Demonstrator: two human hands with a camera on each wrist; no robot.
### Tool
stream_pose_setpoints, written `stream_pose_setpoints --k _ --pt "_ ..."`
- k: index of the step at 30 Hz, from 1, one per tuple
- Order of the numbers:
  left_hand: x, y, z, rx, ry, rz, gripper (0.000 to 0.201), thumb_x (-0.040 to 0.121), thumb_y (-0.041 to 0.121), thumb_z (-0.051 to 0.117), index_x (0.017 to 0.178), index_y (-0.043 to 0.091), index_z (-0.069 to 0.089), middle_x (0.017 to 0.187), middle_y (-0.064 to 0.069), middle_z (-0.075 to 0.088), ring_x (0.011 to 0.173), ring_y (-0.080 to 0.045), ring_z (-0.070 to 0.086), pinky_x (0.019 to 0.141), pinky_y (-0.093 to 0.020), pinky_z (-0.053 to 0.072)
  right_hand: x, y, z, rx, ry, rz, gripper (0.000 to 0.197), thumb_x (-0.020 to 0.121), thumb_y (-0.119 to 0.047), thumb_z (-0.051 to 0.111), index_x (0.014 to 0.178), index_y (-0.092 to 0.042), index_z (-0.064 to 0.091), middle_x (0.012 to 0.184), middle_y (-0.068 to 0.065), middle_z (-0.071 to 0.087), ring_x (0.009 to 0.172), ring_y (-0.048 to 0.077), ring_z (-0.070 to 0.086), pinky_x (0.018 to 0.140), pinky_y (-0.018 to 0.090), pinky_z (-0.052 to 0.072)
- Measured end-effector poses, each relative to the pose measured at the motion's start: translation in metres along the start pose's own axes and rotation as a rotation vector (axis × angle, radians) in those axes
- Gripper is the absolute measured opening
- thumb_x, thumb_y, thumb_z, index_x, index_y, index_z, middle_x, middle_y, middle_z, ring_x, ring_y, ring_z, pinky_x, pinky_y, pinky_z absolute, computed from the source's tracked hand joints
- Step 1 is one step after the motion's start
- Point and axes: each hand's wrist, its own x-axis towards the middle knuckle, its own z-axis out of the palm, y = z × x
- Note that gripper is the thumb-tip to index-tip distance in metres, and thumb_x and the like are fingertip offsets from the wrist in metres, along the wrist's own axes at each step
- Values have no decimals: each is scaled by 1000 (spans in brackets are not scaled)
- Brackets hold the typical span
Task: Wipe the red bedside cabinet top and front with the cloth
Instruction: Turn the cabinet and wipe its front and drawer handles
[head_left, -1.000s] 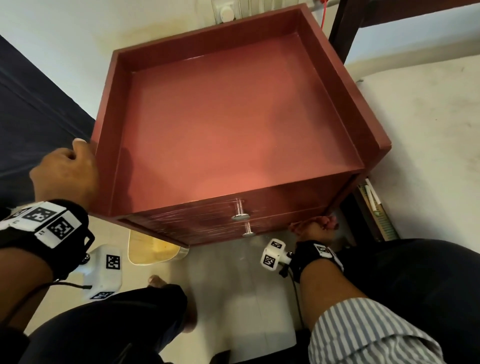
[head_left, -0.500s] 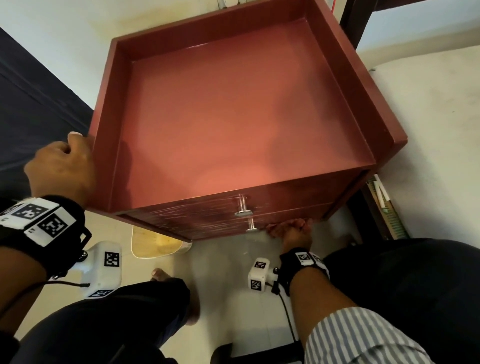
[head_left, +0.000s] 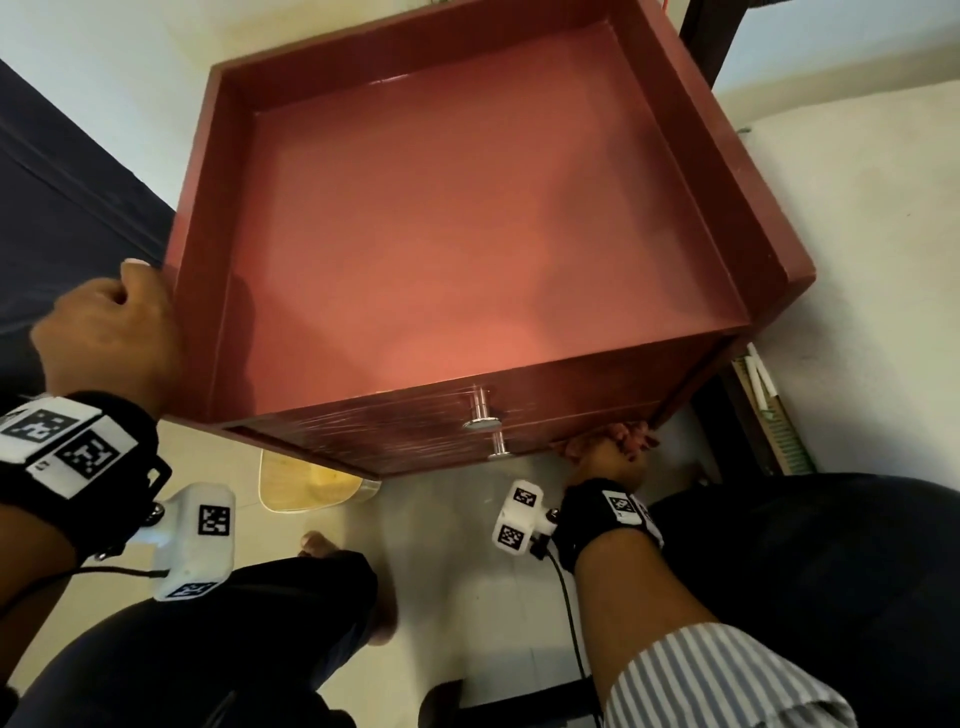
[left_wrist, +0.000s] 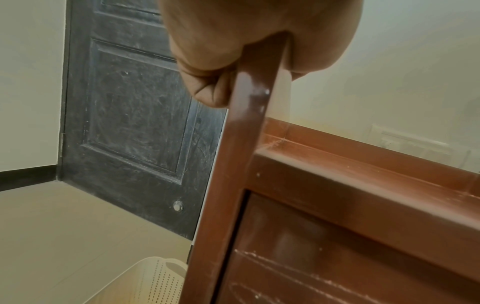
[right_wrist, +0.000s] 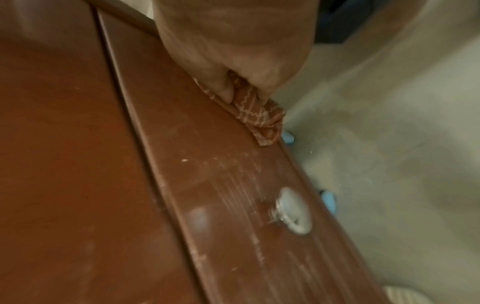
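Head view shows the right hand (head_left: 605, 457) down at the bottom edge of the glossy red wooden bedside cabinet (head_left: 467, 223), its fingers bunched round a crumpled reddish cloth with pale wavy stripes (right_wrist: 255, 111) and pressing it onto the lower drawer front. Half a second ago this hand sat closer to the lower round metal knob (head_left: 500, 448); it has since slid back toward the cabinet's right front corner, where it also was a second ago, so the knob now lies to the left of the grip. That to-and-fro suggests a wiping stroke along the lowest strip of the front. Seen from the right wrist, the cloth pokes out beyond the fingertips and overhangs the drawer's bottom edge, while dusty streaks and pale specks remain on the drawer face around the knob, so the front looks only partly cleaned. The left hand (head_left: 111, 327) has barely moved: it holds the raised left rim of the cabinet top, thumb on one side and curled fingers on the other, steadying the piece. A cream perforated plastic basket (left_wrist: 153, 281) stands on the floor below that grip. The recessed top looks smooth and shiny.
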Motion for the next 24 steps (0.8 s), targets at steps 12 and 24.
stream_pose_setpoints --k 12,24 --pt "-21 18 -18 -30 -31 55 67 98 50 26 84 -4 62 84 -24 57 86 -44 56 79 -46 39 -64 -68 5 130 -126 158 30 82 10 45 86 -16 61 80 21 67 59 27 65 60 58 60" --pt "-32 12 -29 -148 -31 35 57 101 49 33 100 1 63 107 -36 65 102 -54 61 89 -53 48 -169 -156 -5 95 -356 61 40 85 15 62 124 3 62 113 20 66 93 28 65 57 39 63"
